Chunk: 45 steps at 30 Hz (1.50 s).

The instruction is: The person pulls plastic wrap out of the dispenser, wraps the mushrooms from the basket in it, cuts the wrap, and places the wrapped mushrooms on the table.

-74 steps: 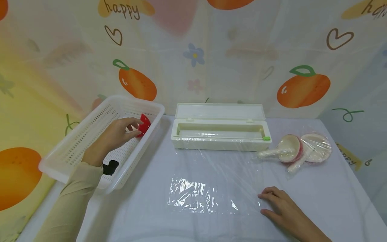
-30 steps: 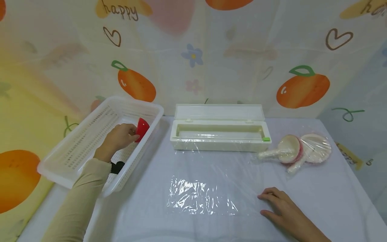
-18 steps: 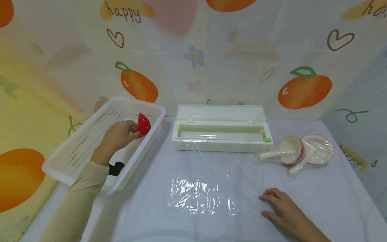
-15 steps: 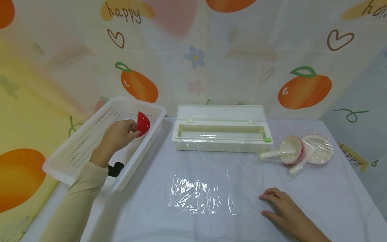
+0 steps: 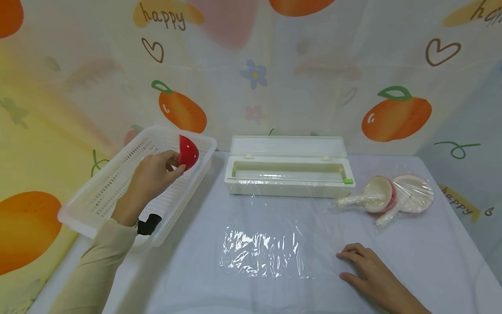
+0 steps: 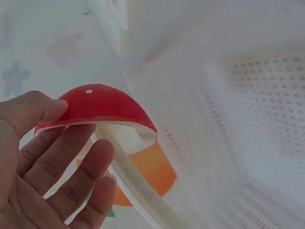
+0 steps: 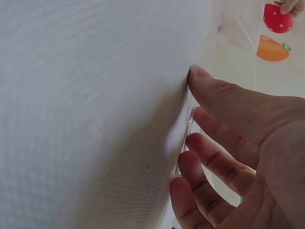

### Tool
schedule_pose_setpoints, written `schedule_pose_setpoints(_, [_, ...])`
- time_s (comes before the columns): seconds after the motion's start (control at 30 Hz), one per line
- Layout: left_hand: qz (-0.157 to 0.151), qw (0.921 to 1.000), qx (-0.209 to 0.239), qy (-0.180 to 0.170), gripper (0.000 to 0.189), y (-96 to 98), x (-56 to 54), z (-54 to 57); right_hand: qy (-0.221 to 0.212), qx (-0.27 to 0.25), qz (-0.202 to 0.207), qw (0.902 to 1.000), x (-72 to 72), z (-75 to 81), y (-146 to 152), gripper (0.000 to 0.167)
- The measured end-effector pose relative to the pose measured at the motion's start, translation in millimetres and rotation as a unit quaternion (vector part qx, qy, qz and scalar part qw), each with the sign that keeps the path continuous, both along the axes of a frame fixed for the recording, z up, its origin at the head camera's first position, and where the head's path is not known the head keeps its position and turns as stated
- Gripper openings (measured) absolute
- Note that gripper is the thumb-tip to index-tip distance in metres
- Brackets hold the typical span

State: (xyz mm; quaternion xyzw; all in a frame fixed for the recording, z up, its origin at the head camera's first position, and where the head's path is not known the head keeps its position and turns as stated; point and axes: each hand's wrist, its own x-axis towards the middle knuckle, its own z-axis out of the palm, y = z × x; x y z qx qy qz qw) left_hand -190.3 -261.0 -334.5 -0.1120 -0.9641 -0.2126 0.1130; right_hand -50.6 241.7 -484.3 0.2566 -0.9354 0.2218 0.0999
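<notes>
My left hand (image 5: 157, 174) pinches a small red bowl (image 5: 188, 152) with white dots, tipped on its side, over the far right part of a white perforated basket (image 5: 74, 213). In the left wrist view the thumb lies on the bowl's red outside (image 6: 107, 105) and fingers reach under its pale inside. My right hand (image 5: 368, 274) rests with relaxed, spread fingers on the tablecloth, fingertips at the right edge of a sheet of cling film (image 5: 259, 253). The film runs forward from a cream cling film dispenser (image 5: 290, 189), whose lid stands up.
To the right of the dispenser lie two film-wrapped pieces with handles, a deep bowl (image 5: 376, 194) and a shallow shell-shaped dish (image 5: 413, 194). A green slider (image 5: 347, 181) sits at the dispenser's right end. A printed cloth (image 5: 298, 100) hangs behind the table.
My left hand has taken hold of the red bowl in the basket, then lifted it and turned it on its side. The right hand has stayed in place at the film's edge.
</notes>
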Motion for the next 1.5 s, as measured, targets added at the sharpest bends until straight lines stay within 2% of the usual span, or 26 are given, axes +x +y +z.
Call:
schedule_pose_setpoints(0.2, [-0.02, 0.9982, 0.006, 0.056, 0.014, 18.0, 7.9, 7.4, 0.006, -0.007, -0.001, 1.0, -0.2, -1.6, 0.8, 0.045])
schedule_pose_setpoints(0.4, [-0.047, 0.9919, 0.007, 0.118, 0.017, 40.5, 19.5, 11.8, 0.015, -0.015, 0.005, 0.9998, -0.5, -2.0, 1.1, 0.046])
schedule_pose_setpoints(0.53, [-0.064, 0.9893, 0.006, 0.132, 0.018, 55.1, 27.3, 14.4, 0.015, -0.016, 0.004, 0.9998, -1.0, -2.6, 1.2, 0.046])
schedule_pose_setpoints(0.7, [-0.081, 0.9881, -0.002, 0.13, 0.02, 71.3, 37.3, 14.6, 0.009, -0.012, 0.006, 0.9999, -1.3, -2.9, 1.1, 0.045])
schedule_pose_setpoints(1.07, [-0.132, 0.9841, 0.001, 0.12, 0.02, 109.0, 58.1, 1.4, 0.011, -0.015, 0.003, 0.9998, -0.7, -1.3, -0.1, 0.045])
schedule_pose_setpoints(1.37, [-0.179, 0.9763, -0.002, 0.123, 0.017, 136.1, 69.8, -16.6, 0.004, -0.02, 0.003, 0.9998, 1.4, 1.1, -1.5, 0.044])
schedule_pose_setpoints(1.5, [-0.203, 0.97, -0.008, 0.134, 0.014, 147.7, 76.9, -28.9, 0.006, -0.017, 0.002, 0.9998, 1.3, 1.9, -1.8, 0.044])
